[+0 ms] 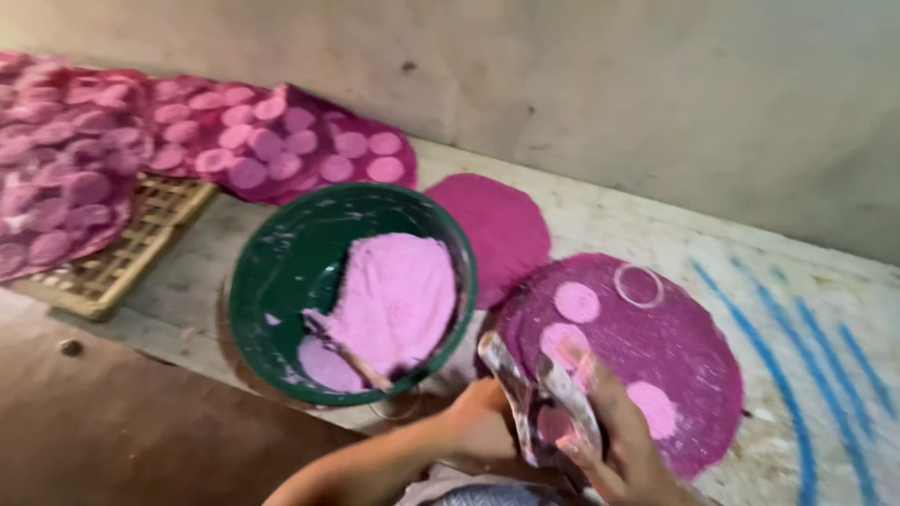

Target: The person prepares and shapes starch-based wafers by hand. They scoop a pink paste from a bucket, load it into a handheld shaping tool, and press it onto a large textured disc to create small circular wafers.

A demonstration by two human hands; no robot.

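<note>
Both hands, left (483, 422) and right (623, 440), grip a soft pouch (542, 398) over the near purple disc (647, 351), which bears four pink rounds with bare space left, while the green bowl (281, 272) beside holds plenty of pink batter (394, 300).

Setting: a small, informal food-making workshop, not a fitted kitchen. Indicators: a rough, stained surface (656, 220) set against a bare, marked plaster wall (609, 75); a green bowl (281, 272) holding pink batter (398, 295); round magenta cloth mats (689, 351) carrying pale pink discs (577, 302); further disc-covered mats stacked on a woven bamboo drying rack (141, 248).
</note>
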